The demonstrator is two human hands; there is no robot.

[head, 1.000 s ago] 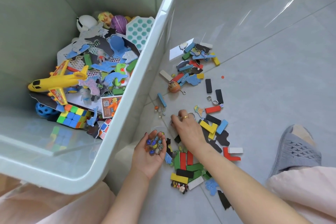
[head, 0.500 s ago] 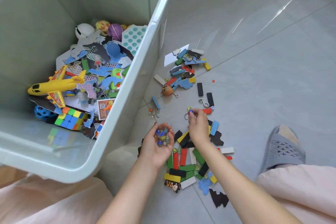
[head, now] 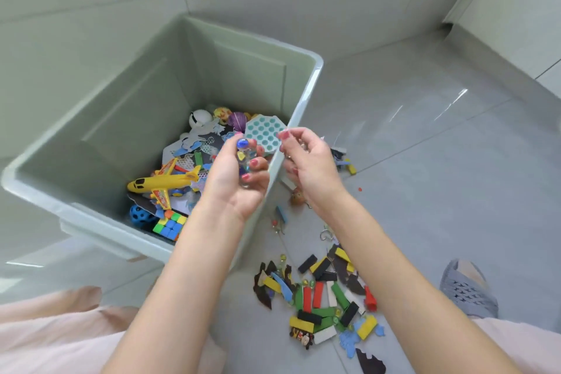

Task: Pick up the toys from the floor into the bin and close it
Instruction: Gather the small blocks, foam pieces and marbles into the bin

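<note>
A pale green bin (head: pixel 306 91) stands open on the floor, holding a yellow toy plane (head: pixel 161 184), a colour cube (head: pixel 170 225), balls and flat cut-out pieces. My left hand (head: pixel 235 179) is raised over the bin's right rim, its fingers curled round a handful of glass marbles (head: pixel 244 158). My right hand (head: pixel 306 164) hovers just right of the rim, fingers curled round something small that I cannot make out. On the floor below lies a pile of coloured blocks (head: pixel 324 297), dark cut-outs and loose marbles.
A second scatter of small toys (head: pixel 344 161) lies on the tiles behind my right hand. A grey slipper (head: pixel 467 288) is at the right. My pink-clad knees fill the bottom edge. A wall base (head: pixel 485 39) runs at the upper right.
Both hands rose from the floor pile to the bin's rim. The left hand closed round its marbles; the right hand lifted off the floor. The view tilted up, showing the whole bin.
</note>
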